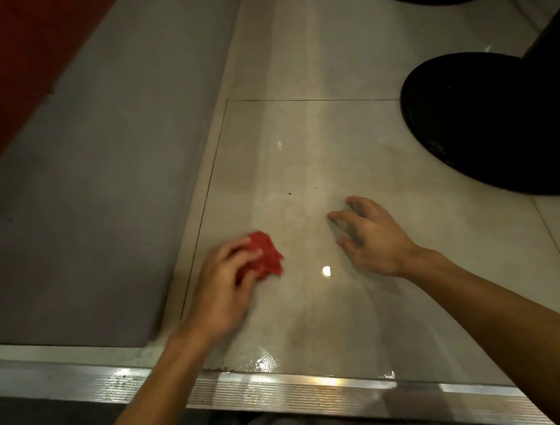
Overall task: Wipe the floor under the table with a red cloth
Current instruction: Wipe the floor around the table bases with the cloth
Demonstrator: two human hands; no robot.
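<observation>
To do this stroke well, I'd press the bunched red cloth (266, 253) flatter to the tiled floor (300, 143) and sweep in overlapping passes from the grey plinth (86, 194) at the left of the frame toward the black table base (493, 125) at the right, catching the small dark specks just above centre. The left hand (220, 284), low and left of centre, has its fingers curled round the cloth as a wad against the tile, though blur hides how tightly. The right hand (371, 235), just right of centre, is spread and holds nothing, fingertips seemingly resting on the floor as a brace.
</observation>
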